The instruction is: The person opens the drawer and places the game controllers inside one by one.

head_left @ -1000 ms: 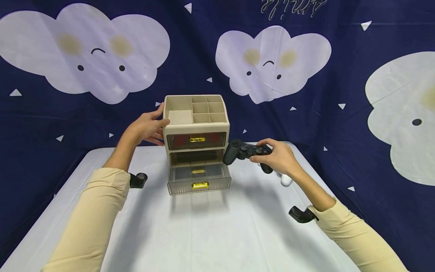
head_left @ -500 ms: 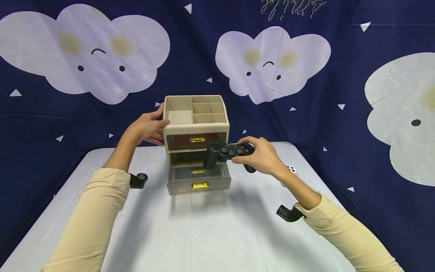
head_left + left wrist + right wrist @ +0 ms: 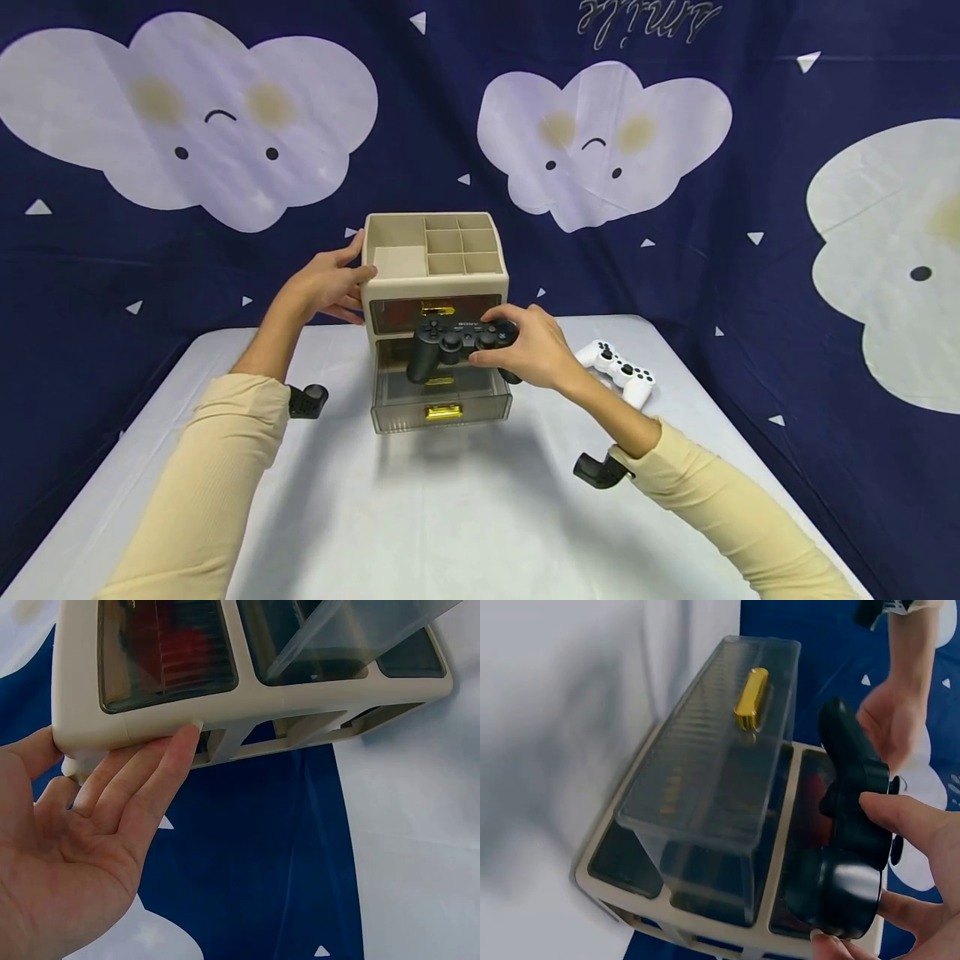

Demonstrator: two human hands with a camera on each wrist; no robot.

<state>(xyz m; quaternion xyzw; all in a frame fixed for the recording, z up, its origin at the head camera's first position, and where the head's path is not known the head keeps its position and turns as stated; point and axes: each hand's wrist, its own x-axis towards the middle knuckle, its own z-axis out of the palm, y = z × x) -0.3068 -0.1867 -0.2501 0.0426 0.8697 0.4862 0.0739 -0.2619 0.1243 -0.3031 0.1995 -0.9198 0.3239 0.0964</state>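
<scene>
On the table's far side stands a beige desktop drawer organizer [image 3: 438,287] with dark clear fronts and gold handles. My left hand [image 3: 326,286] grips its upper left side, thumb over the top rim and fingers against the side wall, as the left wrist view shows. The middle drawer [image 3: 442,412], of smoky clear plastic, is pulled out toward me. My right hand [image 3: 528,346] holds a black game controller [image 3: 457,340] by its right half, in front of the organizer and over the drawer. In the right wrist view the controller [image 3: 847,825] is beside the drawer, thumb on its near face.
A white game controller [image 3: 618,371] lies on the table right of the organizer, partly behind my right forearm. Open compartments [image 3: 461,242] divide the organizer's top. Behind the white-covered table [image 3: 420,517] hangs a dark blue cloth [image 3: 420,108] with clouds.
My right hand has carried the black controller leftward from beside the organizer to in front of it, uncovering the white controller. My left hand and the drawer have stayed put.
</scene>
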